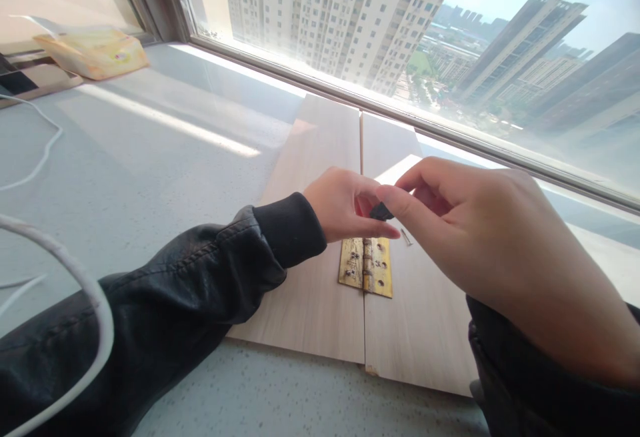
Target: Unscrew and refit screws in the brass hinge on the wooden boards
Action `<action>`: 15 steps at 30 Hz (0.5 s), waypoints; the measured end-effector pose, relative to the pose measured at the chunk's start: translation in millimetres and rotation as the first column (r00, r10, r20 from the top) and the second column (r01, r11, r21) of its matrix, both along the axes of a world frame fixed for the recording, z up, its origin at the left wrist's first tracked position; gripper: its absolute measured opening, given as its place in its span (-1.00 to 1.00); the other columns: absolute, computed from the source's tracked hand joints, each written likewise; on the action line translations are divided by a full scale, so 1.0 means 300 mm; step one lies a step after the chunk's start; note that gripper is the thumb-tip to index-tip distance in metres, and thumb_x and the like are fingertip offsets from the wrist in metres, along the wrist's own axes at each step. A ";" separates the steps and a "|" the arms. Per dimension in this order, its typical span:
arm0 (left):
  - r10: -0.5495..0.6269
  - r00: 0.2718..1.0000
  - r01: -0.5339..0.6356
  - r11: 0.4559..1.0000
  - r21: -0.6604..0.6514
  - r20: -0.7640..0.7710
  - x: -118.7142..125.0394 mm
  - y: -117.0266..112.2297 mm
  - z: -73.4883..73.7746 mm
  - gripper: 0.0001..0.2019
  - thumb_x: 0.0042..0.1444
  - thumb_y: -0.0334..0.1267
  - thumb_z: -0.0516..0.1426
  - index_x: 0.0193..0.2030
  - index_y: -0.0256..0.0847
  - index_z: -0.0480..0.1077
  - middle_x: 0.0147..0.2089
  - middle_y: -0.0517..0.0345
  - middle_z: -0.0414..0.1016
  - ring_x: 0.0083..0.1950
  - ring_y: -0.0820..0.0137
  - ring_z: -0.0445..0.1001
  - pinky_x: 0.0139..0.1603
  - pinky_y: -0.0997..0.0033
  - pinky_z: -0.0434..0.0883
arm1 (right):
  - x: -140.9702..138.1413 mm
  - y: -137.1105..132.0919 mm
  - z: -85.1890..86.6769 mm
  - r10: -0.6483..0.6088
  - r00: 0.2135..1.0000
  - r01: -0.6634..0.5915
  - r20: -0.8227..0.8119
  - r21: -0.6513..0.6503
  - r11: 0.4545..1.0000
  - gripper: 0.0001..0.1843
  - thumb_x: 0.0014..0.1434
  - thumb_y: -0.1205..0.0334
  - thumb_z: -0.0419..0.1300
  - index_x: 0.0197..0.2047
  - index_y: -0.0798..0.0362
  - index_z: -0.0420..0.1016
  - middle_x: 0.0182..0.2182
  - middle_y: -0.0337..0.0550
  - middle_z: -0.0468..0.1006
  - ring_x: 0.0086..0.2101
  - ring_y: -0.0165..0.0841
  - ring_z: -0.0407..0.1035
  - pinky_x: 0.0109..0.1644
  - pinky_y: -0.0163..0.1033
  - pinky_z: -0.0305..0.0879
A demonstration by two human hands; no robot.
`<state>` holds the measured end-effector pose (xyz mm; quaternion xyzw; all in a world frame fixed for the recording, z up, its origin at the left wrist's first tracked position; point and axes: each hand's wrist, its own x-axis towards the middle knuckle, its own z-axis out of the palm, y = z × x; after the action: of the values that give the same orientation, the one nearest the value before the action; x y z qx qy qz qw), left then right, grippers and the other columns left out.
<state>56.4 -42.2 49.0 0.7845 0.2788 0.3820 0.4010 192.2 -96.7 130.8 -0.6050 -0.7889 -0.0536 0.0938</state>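
Note:
Two light wooden boards (pixel 320 157) lie side by side on a grey sill. A brass hinge (pixel 365 266) sits across their seam. My left hand (pixel 345 205) hovers just above the hinge, fingers curled. My right hand (pixel 480 237) meets it from the right. Between the fingertips of both hands is a small black object (pixel 381 211) that I cannot name; which hand carries it is unclear. A small screw (pixel 407 237) lies on the right board beside the hinge.
A yellow packet (pixel 95 53) rests at the far left of the sill by the window frame. White cables (pixel 45 150) trail along the left side, one passing (pixel 90 290) close to the camera. The window glass runs along the back.

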 end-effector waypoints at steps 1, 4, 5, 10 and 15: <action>-0.011 1.000 0.011 1.000 -0.010 0.000 0.000 0.001 0.001 -0.73 -0.21 -0.15 0.30 -0.42 -0.33 0.50 -0.59 0.26 0.37 -0.51 0.55 0.31 -0.50 0.54 0.23 | 0.003 -0.001 0.000 0.008 1.000 -0.008 0.000 0.009 1.000 -0.67 0.14 -0.01 0.03 -0.48 0.02 0.41 -0.68 -0.23 0.32 -0.63 -0.42 0.14 -0.56 -0.27 -0.06; -0.101 0.995 0.101 0.992 -0.071 0.009 -0.006 0.002 0.007 -0.78 -0.16 -0.21 0.28 -0.40 -0.34 0.50 -0.56 0.25 0.40 -0.49 0.56 0.34 -0.47 0.57 0.26 | 0.023 -0.004 0.002 0.071 0.997 -0.071 -0.009 -0.034 0.997 -0.74 0.13 0.06 0.06 -0.46 0.01 0.41 -0.69 -0.26 0.31 -0.63 -0.41 0.15 -0.55 -0.27 -0.03; -0.139 0.990 0.141 0.986 -0.085 0.019 -0.009 0.002 0.011 -0.80 -0.12 -0.24 0.26 -0.38 -0.34 0.51 -0.53 0.23 0.43 -0.46 0.56 0.35 -0.45 0.57 0.27 | 0.032 -0.004 0.002 0.101 0.994 -0.103 -0.031 -0.063 0.993 -0.77 0.13 0.08 0.07 -0.44 0.00 0.42 -0.66 -0.26 0.35 -0.61 -0.40 0.19 -0.54 -0.27 0.01; -0.215 0.975 0.220 0.972 -0.088 0.064 -0.021 -0.001 0.025 -0.85 -0.04 -0.29 0.21 -0.35 -0.34 0.51 -0.45 0.17 0.50 -0.40 0.54 0.38 -0.39 0.55 0.31 | 0.066 0.004 0.006 0.215 0.965 -0.241 -0.150 -0.185 0.953 -0.81 0.15 0.13 0.06 -0.34 -0.05 0.48 -0.46 -0.23 0.51 -0.45 -0.35 0.36 -0.41 -0.25 0.18; -0.052 0.991 0.067 0.991 -0.116 0.127 -0.009 0.002 0.018 -0.82 -0.21 -0.30 0.31 -0.48 -0.36 0.46 -0.58 0.24 0.41 -0.53 0.59 0.31 -0.49 0.55 0.27 | 0.039 0.007 0.011 0.084 0.985 -0.091 -0.149 -0.041 0.995 -0.72 0.09 -0.01 0.12 -0.26 -0.02 0.49 -0.57 -0.23 0.47 -0.57 -0.37 0.31 -0.52 -0.27 0.12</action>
<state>53.7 -41.5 54.4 0.7417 0.2524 0.4005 0.4752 204.0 -94.4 134.1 -0.5740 -0.8068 0.0143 0.1393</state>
